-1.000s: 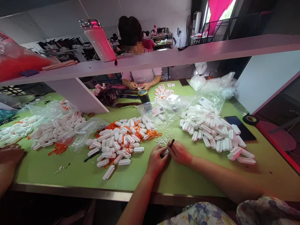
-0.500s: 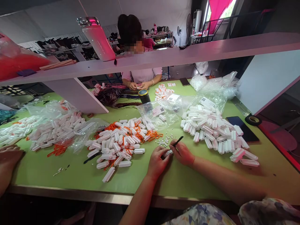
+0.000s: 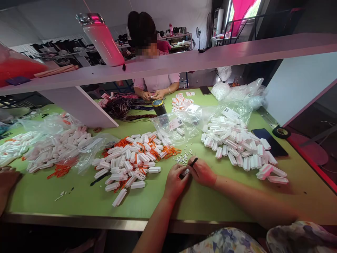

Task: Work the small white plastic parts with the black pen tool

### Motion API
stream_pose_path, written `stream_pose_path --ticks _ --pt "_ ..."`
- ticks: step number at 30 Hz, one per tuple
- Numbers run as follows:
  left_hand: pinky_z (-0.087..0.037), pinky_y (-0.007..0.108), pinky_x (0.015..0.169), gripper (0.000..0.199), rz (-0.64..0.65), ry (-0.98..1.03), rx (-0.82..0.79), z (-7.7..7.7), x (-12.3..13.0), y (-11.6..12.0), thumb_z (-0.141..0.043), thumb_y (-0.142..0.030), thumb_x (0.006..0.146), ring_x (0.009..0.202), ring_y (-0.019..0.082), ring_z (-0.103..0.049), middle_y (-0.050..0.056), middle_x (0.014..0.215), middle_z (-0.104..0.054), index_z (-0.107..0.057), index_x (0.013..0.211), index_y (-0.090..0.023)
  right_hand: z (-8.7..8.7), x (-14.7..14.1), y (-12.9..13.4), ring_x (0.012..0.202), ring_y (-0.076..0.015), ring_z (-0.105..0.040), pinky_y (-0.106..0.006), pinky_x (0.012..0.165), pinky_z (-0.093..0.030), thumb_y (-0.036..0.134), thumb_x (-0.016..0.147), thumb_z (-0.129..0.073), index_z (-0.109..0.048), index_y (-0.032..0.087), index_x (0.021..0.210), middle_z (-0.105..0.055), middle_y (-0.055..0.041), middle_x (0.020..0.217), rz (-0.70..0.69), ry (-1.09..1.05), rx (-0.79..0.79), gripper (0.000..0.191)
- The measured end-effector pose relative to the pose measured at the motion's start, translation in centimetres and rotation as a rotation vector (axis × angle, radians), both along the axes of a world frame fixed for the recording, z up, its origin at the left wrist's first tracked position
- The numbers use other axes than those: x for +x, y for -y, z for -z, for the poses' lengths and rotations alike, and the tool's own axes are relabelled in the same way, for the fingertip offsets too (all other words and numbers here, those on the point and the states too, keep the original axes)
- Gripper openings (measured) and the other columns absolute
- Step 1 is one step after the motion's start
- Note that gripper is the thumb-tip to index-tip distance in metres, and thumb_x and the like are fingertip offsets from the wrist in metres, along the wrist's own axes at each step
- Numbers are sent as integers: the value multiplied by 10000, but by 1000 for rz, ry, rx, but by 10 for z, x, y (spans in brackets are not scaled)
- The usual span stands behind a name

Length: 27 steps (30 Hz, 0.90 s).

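Observation:
My left hand [image 3: 174,182] is closed around a white plastic connector housing [image 3: 185,172] with rows of small holes. Pinched in my right hand [image 3: 203,173] is a slim black tool [image 3: 194,162]; its exact kind is not clear. Both hands meet over the green table, with fingertips close together at the housing. Just beyond them lie many tiny white plugs [image 3: 181,159]. To the left is a heap of white housings [image 3: 126,160] mixed with orange clips [image 3: 171,151]. A second heap of white housings [image 3: 234,138] spreads out on the right.
Across the green table [image 3: 86,196] a co-worker [image 3: 155,82] handles small parts beside a dark wire bundle [image 3: 123,105]. A shelf [image 3: 163,66] crosses above, carrying a bottle [image 3: 104,44]. A black can [image 3: 159,108], plastic bags [image 3: 173,131], tape [image 3: 281,132] and another person's hand [image 3: 9,182] also show.
The whole view has shifted slightly. My right hand has come a little nearer the left, and the black tool's visible end looks shorter. Both hands keep their holds.

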<state>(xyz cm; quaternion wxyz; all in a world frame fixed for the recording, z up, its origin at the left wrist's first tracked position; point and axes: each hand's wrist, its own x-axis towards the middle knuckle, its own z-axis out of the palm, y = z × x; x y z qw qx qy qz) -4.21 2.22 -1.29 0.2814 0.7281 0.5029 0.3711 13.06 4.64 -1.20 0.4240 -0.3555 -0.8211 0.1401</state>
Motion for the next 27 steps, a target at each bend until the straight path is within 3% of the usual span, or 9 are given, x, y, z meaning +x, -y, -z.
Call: stream_pose_path --ticks 7,16,27 --pt "-527 325 811 119 2 -12 31 1 0 0 -671 -235 866 888 207 -640 49 902 -678 -755 948 -217 -2 -1 0 733 -211 -574 -337 689 -499 246 1032 -385 -507 221 909 -618 -55 794 -6 -20 15 175" --pt "-521 310 822 130 -16 11 23 2 2 -1 -702 -219 857 888 190 -640 38 907 -672 -758 974 -210 2 5 3 771 -197 -620 -320 721 -533 311 1049 -400 -534 219 912 -649 -58 830 23 -137 -135 212" --pt "-520 315 801 134 -12 4 19 -1 3 0 -704 -211 860 869 193 -637 41 894 -665 -763 980 -204 -1 4 2 736 -195 -605 -316 689 -516 257 1038 -413 -511 222 913 -632 -53 806 32 -134 -79 162"
